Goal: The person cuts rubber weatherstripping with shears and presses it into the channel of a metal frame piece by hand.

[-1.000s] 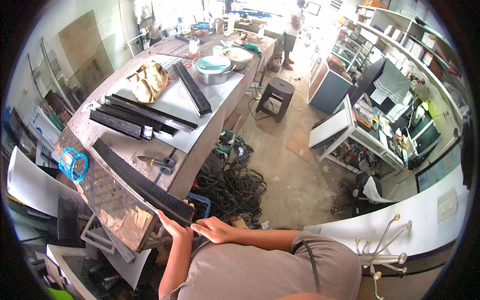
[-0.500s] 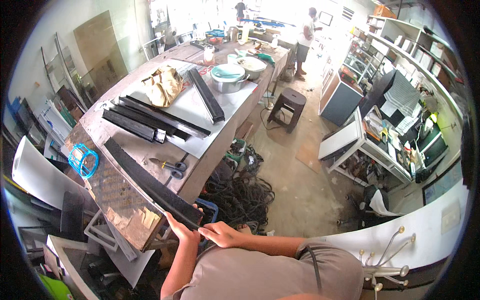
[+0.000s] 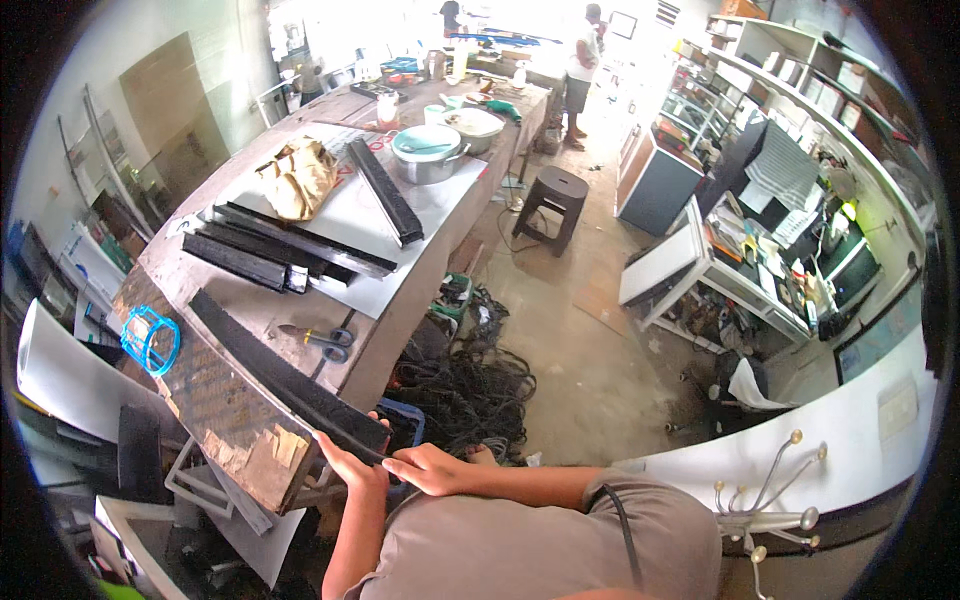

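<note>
A long black strip [image 3: 285,375] lies slantwise over the workbench's near corner, its near end reaching past the edge toward me. Round that end my left hand [image 3: 352,462] is closed, thumb along the strip's side. My right hand [image 3: 428,468] touches the same end with its fingers drawn together; what its fingertips pinch, if anything, is too small to make out. Scissors [image 3: 322,338] with dark handles rest on the bench beside the strip. Farther back lie several black bars [image 3: 275,250] in a bundle, and one more black bar [image 3: 385,192] apart from them.
The bench [image 3: 345,385] also carries a blue plastic ring-frame [image 3: 151,341], a crumpled brown bag [image 3: 298,180] and a metal pot [image 3: 428,155]. A tangle of black strips [image 3: 470,385] covers the floor beside it. A brown stool [image 3: 552,205] stands farther off; a person [image 3: 582,70] stands behind.
My view has turned slightly, so the bench appears shifted left. Both hands stay on the strip's near end, with little visible movement.
</note>
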### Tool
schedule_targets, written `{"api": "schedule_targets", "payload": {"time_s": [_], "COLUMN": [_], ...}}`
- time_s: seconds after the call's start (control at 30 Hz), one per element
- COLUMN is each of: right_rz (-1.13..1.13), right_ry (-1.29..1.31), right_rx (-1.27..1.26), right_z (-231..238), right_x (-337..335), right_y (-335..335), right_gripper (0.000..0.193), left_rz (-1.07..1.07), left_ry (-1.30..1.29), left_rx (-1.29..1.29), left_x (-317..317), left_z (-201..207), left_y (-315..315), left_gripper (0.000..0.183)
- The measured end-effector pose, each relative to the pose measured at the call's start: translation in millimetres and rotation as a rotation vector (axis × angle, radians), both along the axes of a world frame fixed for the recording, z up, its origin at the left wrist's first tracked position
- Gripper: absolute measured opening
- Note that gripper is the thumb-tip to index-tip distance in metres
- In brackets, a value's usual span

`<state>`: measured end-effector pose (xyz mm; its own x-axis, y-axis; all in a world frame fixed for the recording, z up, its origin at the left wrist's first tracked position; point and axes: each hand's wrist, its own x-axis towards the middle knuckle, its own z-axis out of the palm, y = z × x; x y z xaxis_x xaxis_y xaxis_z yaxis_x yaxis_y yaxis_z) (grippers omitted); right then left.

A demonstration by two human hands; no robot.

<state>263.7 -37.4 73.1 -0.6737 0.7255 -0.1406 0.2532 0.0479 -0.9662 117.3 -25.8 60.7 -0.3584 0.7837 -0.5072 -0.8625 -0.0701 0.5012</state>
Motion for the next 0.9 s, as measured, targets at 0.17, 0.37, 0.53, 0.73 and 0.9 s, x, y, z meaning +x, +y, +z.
{"api": "schedule_targets", "payload": {"time_s": [0.17,0.37,0.53,0.73,0.9], "right_rz": [-0.003,-0.003,-0.002,0.006,0.010], "right_ry": [-0.029,-0.008,0.003,0.004,0.006], "right_rx": [-0.016,0.001,0.015,0.029,0.000], "right_z": [0,3,1,-3,-2], "right_x": [1,1,0,1,1], "right_y": [1,1,-1,1,1], "right_gripper": [0.047,0.046,0.047,0.046,0.045], "left_rz": [-0.110,-0.074,-0.059,-0.080,-0.078], "left_ry": [0.049,0.048,0.050,0.035,0.045], "left_rx": [0.025,0.008,0.004,0.015,0.056], "left_x": [-6,-3,-3,-4,-4], "left_z": [-10,-7,-7,-8,-7], "left_y": [-4,-3,-3,-3,-4], "left_gripper": [0.072,0.071,0.072,0.072,0.073]}}
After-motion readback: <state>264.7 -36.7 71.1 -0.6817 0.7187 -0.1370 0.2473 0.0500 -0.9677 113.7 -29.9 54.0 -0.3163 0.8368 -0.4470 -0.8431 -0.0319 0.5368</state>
